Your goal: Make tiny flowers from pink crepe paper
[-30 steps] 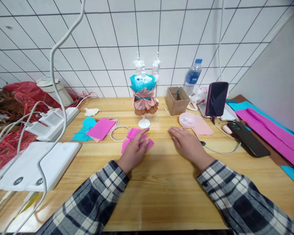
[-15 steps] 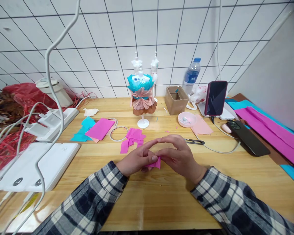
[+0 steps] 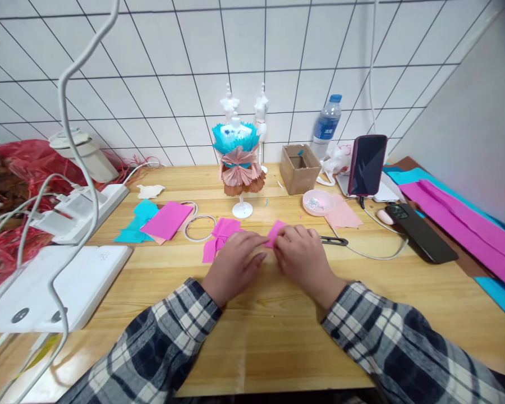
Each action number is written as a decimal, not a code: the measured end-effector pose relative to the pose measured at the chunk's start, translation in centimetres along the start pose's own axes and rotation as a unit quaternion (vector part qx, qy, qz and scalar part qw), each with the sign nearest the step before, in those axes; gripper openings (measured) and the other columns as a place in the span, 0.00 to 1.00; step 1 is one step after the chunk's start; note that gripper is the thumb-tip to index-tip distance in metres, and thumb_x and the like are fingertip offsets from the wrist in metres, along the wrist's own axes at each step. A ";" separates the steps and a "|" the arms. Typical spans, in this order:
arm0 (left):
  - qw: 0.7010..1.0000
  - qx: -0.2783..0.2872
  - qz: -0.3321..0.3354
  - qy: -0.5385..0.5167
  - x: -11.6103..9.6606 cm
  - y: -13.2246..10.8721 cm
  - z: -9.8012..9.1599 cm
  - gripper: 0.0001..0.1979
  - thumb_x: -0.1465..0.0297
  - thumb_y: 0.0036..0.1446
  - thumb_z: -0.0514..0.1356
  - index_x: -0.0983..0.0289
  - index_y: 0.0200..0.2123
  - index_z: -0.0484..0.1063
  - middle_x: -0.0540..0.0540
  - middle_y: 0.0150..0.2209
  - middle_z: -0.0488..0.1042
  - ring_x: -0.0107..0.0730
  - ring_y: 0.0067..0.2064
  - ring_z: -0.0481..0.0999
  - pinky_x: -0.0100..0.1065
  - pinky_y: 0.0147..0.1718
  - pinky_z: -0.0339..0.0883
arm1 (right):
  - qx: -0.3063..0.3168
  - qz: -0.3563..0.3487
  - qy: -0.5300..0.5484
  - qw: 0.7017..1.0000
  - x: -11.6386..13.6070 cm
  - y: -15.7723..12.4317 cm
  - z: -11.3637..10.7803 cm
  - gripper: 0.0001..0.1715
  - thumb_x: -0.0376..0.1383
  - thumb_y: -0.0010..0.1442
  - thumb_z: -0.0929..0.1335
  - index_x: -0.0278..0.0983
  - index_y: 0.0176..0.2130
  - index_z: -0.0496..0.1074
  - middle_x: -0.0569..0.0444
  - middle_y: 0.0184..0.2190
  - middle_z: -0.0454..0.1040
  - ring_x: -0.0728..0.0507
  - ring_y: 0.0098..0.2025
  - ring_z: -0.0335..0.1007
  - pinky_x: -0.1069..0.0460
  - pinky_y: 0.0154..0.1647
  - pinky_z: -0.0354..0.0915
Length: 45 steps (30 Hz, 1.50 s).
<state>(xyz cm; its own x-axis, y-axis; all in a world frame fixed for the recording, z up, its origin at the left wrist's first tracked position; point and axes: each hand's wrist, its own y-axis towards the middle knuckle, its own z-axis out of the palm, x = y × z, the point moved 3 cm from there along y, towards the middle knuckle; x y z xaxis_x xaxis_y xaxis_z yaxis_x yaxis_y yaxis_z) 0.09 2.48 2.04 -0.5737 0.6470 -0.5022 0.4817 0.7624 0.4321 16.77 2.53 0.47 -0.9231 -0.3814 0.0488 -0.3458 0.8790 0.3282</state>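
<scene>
My right hand (image 3: 303, 258) is closed, its fingertips pinching a small piece of bright pink crepe paper (image 3: 275, 231) that sticks up past them. Beside it, my left hand (image 3: 238, 264) has its fingers stretched toward the paper's lower edge, thumb apart; whether the fingertips touch it I cannot tell. Just behind the left hand lie several loose pink paper pieces (image 3: 223, 233), partly covered by it. Farther back stands a small white dress form (image 3: 243, 210) on a round base, dressed in ruffled blue, dusty-pink and brown paper (image 3: 240, 168).
Small black thread snips (image 3: 334, 240) lie right of my right hand. Behind are a pink dish of beads (image 3: 318, 203), a cardboard box (image 3: 299, 171) and a water bottle (image 3: 326, 128). Phones (image 3: 423, 233) and paper strips lie right; a white power strip (image 3: 84, 213) and cables left.
Both hands have shifted from a raised pinch over the pink paper to lower on the table. The paper now shows farther forward, at the right fingertips. The view has shifted slightly.
</scene>
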 end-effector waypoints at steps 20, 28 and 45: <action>0.980 0.186 0.013 0.063 1.4 -0.4 1.3 0.13 0.70 0.64 0.50 0.60 0.45 0.73 0.56 0.50 0.75 0.38 0.55 0.69 0.49 0.60 0.52 | -0.035 0.070 0.474 0.877 -3.9 -0.6 -0.6 0.20 0.36 0.62 0.63 0.40 0.54 0.67 0.47 0.58 0.66 0.42 0.58 0.64 0.47 0.50 0.66; 0.981 0.192 0.022 -0.004 0.7 0.0 1.8 0.12 0.72 0.64 0.51 0.60 0.44 0.74 0.56 0.47 0.76 0.37 0.52 0.71 0.44 0.54 0.60 | 0.022 -0.097 0.300 0.949 -0.7 -1.0 0.2 0.05 0.33 0.59 0.68 0.38 0.37 0.75 0.53 0.32 0.75 0.46 0.37 0.68 0.51 0.40 0.63; 0.977 0.143 -0.004 0.159 -0.4 -0.3 1.8 0.10 0.70 0.60 0.55 0.61 0.31 0.76 0.55 0.32 0.75 0.39 0.39 0.68 0.47 0.45 0.51 | 0.108 -0.031 0.156 0.981 0.6 -1.2 0.9 0.07 0.34 0.61 0.66 0.38 0.34 0.74 0.54 0.31 0.73 0.46 0.36 0.68 0.52 0.38 0.60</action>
<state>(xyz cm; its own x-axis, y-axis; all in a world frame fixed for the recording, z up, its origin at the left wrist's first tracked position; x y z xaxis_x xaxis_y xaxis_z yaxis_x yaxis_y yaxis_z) 1.38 1.99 0.82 -0.7333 0.6406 -0.2278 0.6153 0.7678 0.1785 16.52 1.51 -0.71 -0.8139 -0.4762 0.3328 -0.4589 0.8783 0.1344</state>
